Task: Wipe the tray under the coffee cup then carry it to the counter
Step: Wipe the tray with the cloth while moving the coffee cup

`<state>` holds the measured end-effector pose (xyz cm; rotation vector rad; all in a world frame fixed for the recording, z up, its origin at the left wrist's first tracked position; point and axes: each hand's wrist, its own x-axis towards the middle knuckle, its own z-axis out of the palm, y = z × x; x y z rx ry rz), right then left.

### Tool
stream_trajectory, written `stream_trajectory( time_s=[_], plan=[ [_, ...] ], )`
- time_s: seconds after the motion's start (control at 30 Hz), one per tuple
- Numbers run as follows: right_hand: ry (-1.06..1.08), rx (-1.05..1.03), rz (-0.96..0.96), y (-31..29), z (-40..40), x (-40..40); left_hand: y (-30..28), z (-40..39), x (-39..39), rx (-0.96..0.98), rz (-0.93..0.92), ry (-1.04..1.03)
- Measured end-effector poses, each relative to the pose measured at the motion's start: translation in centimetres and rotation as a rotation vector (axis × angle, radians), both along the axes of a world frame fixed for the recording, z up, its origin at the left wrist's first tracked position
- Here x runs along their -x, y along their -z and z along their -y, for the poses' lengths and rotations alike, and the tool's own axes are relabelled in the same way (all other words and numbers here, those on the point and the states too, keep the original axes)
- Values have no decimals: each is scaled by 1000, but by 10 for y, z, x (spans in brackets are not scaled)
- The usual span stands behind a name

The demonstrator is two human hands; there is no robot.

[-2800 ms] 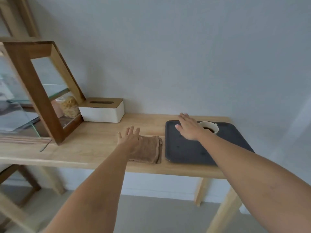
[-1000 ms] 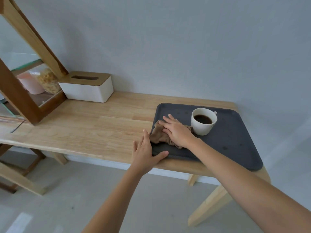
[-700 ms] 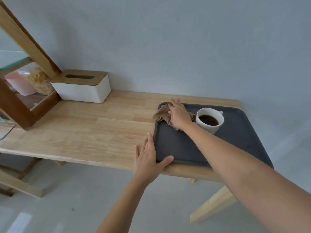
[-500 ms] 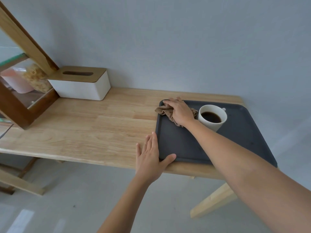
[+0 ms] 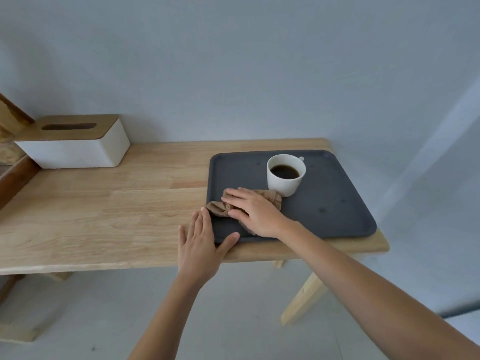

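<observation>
The dark tray [image 5: 324, 203] lies on the tabletop [image 5: 104, 216] right of frame centre, with the coffee cup [image 5: 285, 175] standing near its far edge. The right hand [image 5: 255, 213] presses flat, fingers extended, on a crumpled brown cloth [image 5: 220, 207] at the tray's near-left area. The left hand [image 5: 201, 245] rests open against the tray's near-left corner, thumb on the rim.

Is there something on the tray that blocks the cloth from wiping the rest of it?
Yes. The coffee cup stands on the tray, just behind and right of the brown cloth under the right hand. Nothing else does.
</observation>
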<state>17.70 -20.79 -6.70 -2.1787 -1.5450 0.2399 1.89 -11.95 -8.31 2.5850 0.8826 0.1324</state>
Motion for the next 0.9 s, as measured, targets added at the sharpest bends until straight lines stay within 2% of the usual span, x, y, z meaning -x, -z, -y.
stream_trajectory(
  time_s=[0.37, 0.6, 0.9],
  plan=[
    [16, -27, -92, -4, 96, -37, 1, 0, 1, -9, 4, -4],
    [111, 43, -42, -8, 154, -74, 1, -1, 2, -2, 3, -4],
    [98, 112, -45, -20, 169, -85, -5, -4, 1, 87, -36, 23]
  ],
)
